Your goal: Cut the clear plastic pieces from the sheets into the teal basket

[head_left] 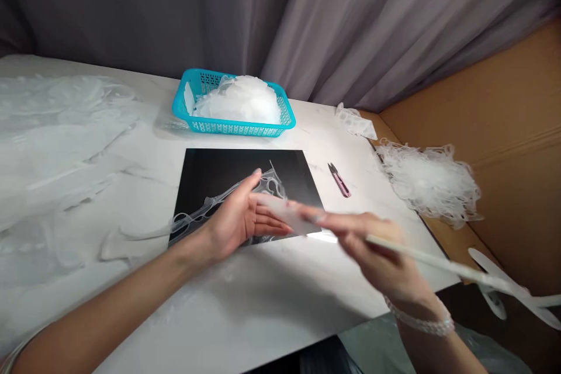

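Over a black mat [205, 172], my left hand [236, 219] is turned palm up with its fingers stretched out and its thumb raised. A thin translucent white sheet piece [280, 213] lies across those fingers. My right hand [381, 251], blurred by motion, has thumb and fingers closed on the right end of this piece. From under the right palm a long white plastic strip [456, 269] trails to the right, with flat rounded lobes near its far end. Clear curly film scraps [219, 201] lie on the mat behind and under my left hand.
A blue basket [236, 128] heaped with white translucent pieces [245, 99] stands behind the mat. Small pink thread snips [339, 180] lie at right. Tangled white offcuts [432, 181] sit by the cardboard wall [504, 123]. Clear sheets [52, 146] cover the table's left.
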`<action>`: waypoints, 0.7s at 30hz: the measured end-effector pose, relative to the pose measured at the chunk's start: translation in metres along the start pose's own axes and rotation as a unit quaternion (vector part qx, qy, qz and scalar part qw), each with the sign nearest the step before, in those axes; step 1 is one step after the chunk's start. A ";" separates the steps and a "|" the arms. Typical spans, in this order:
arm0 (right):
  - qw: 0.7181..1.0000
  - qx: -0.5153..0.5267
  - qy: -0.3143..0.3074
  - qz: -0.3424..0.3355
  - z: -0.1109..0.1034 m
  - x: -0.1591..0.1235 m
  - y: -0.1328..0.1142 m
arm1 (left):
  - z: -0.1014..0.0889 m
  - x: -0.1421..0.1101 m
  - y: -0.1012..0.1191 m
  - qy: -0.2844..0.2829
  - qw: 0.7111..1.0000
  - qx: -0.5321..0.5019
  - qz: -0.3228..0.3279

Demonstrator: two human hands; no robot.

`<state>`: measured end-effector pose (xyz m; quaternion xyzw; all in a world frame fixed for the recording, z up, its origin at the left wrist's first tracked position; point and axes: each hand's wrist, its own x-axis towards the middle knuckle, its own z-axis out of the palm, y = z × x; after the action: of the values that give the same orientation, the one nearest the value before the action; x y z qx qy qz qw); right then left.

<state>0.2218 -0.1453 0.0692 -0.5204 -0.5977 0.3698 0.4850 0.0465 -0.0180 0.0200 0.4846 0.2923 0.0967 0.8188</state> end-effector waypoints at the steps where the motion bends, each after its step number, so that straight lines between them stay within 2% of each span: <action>1: 0.998 -0.012 -0.064 0.003 0.003 -0.001 -0.006 | -0.001 0.000 0.001 -0.019 0.995 -0.087 -0.053; 2: 0.996 -0.018 -0.090 0.010 0.003 -0.002 -0.008 | -0.003 -0.001 0.001 -0.026 0.987 -0.137 -0.083; 3: 0.997 -0.019 -0.074 0.020 0.001 -0.002 -0.007 | -0.005 -0.001 0.001 -0.024 0.983 -0.155 -0.095; 6: 0.993 -0.056 0.077 0.067 -0.008 0.003 0.007 | -0.010 -0.005 -0.002 -0.012 0.986 -0.137 -0.089; 7: 0.988 -0.083 0.102 0.085 -0.008 0.006 0.014 | -0.011 -0.006 -0.003 -0.013 0.987 -0.135 -0.089; 9: 0.982 -0.133 0.083 0.108 -0.003 0.013 0.024 | -0.013 -0.007 -0.004 -0.018 0.985 -0.142 -0.096; 12: 0.981 -0.167 -0.016 0.098 0.014 0.020 0.030 | -0.014 -0.005 -0.005 -0.036 0.982 -0.157 -0.094; 14: 0.980 -0.174 -0.054 0.082 0.027 0.024 0.031 | -0.014 -0.003 -0.007 -0.050 0.982 -0.159 -0.087; 18: 0.985 -0.145 -0.036 0.087 0.036 0.031 0.033 | -0.016 -0.004 -0.008 -0.035 0.989 -0.129 -0.056; 21: 0.989 -0.097 0.008 0.109 0.033 0.036 0.036 | -0.018 -0.009 -0.007 -0.009 0.998 -0.038 -0.047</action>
<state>0.2002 -0.1011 0.0340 -0.6298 -0.5667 0.3563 0.3940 0.0284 -0.0120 0.0111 0.4398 0.3032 0.0644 0.8429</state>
